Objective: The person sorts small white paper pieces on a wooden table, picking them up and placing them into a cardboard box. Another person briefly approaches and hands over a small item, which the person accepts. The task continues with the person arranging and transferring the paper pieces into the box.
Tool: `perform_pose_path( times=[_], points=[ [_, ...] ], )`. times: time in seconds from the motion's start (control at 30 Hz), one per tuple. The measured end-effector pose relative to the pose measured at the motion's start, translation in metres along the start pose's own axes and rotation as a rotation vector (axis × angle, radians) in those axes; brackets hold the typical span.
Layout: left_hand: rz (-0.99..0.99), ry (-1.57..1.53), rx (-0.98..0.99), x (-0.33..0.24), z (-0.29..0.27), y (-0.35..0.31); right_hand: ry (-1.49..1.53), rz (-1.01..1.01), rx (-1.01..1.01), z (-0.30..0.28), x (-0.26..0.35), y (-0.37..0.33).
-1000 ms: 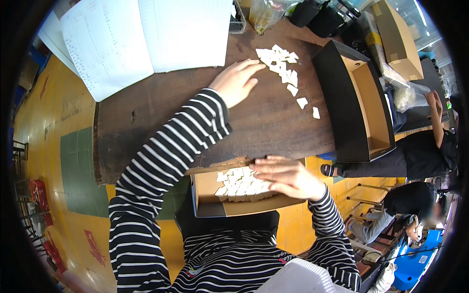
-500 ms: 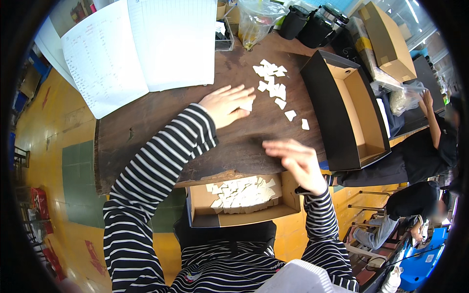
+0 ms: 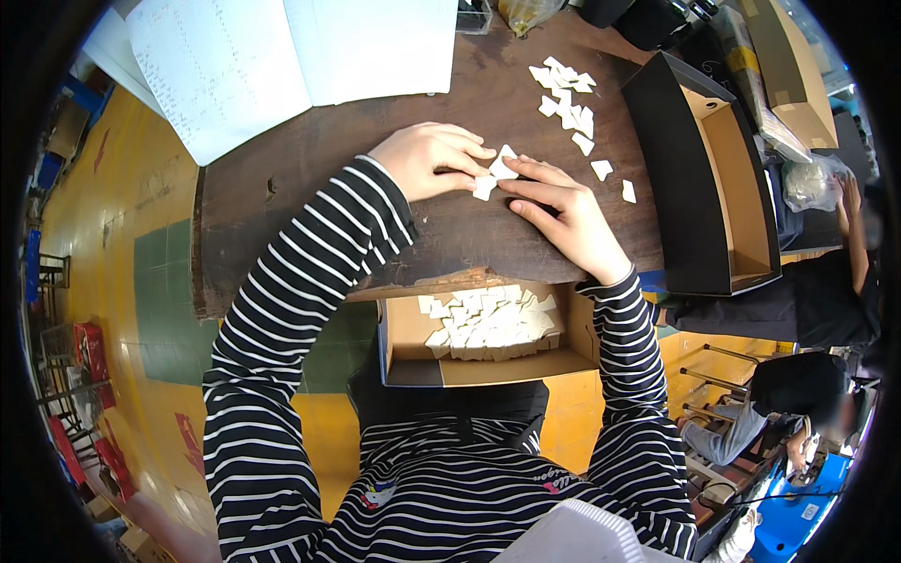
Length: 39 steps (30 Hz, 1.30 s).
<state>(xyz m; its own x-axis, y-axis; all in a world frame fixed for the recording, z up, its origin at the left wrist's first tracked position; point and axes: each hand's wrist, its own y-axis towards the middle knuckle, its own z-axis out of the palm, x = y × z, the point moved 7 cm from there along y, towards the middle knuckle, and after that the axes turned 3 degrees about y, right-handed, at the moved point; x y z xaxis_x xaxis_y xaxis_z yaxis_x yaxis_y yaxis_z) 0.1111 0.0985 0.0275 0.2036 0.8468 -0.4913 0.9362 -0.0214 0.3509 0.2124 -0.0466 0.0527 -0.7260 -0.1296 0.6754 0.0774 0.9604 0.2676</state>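
On the dark wooden table two small white pieces lie between my hands. The upper piece (image 3: 504, 165) is under the fingertips of my right hand (image 3: 569, 211), whose fingers are stretched out. My left hand (image 3: 427, 161) is curled, its thumb and fingertips at the lower piece (image 3: 484, 188), which overlaps or touches the upper one. Farther right on the table lies a loose pile of similar white pieces (image 3: 568, 108), with a few single ones trailing toward me. Below the table edge an open cardboard box (image 3: 402, 347) on my lap holds many more such pieces.
An open notebook (image 3: 375, 56) covers the far left of the table (image 3: 282, 225). A black open box (image 3: 671, 178) stands at the right. Behind it are a brown carton (image 3: 798, 84) and a clear bag (image 3: 812, 183). Two people are at the far right.
My right hand has moved up and left from the table edge to the white pieces. My left hand has turned from lying flat to curled at a piece. The whole view has shifted.
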Motion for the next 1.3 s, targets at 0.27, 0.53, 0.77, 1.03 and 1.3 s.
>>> perform_pose_path(
  times=[0.27, 0.53, 0.77, 1.03, 1.3],
  points=[
    [0.072, -0.134, -0.049, -0.002, -0.01, 0.003, -0.146, -0.039, -0.044, 0.0, -0.011, 0.014],
    [0.092, -0.102, 0.004, -0.009, -0.007, -0.001, -0.269, -0.043, 0.06, 0.009, -0.001, -0.016],
    [0.084, -0.128, 0.037, -0.004, -0.003, 0.004, -0.135, -0.063, 0.129, 0.011, 0.011, -0.014],
    [0.115, -0.071, 0.038, 0.001, 0.005, 0.005, -0.139, -0.078, 0.266, 0.025, 0.024, -0.039],
    [0.076, -0.055, 0.064, 0.002, 0.008, 0.004, -0.116, -0.044, 0.305, 0.027, 0.041, -0.077]
  ],
)
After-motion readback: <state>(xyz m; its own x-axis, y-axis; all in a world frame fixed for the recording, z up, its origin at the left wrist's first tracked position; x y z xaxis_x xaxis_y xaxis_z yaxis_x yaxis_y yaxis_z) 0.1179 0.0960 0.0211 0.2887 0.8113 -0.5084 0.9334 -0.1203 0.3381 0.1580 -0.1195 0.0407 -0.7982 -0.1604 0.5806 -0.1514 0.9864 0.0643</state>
